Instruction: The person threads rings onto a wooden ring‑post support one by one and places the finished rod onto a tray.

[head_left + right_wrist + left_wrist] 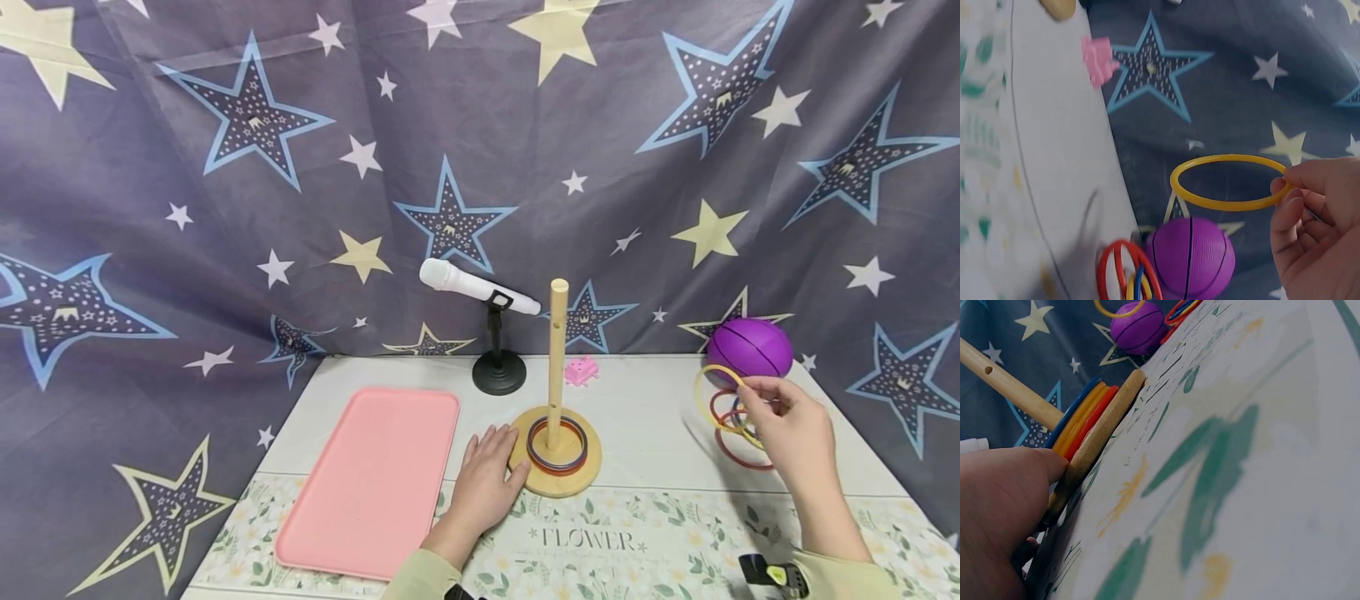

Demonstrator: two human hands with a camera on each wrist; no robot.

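Note:
My right hand [798, 429] pinches a yellow ring [1225, 205] between thumb and fingertips, raised above a loose pile of red, blue and yellow rings [738, 461]. At the middle of the table stands a wooden post [557, 358] on a round wooden base [588, 475]. Around the post's foot lie stacked rings; the left wrist view shows blue [1071, 412] on top, yellow below and red [1092, 422] lowest. My left hand [483, 483] rests on the base's left edge, fingers extended, thumb at its near side.
A pink tray [375, 483] lies left of the left hand. Behind the post are a white microphone [472, 285] on a black stand [498, 373] and a small pink toy [581, 371]. A purple ball [750, 346] sits behind the loose rings, against the star-patterned curtain [480, 125].

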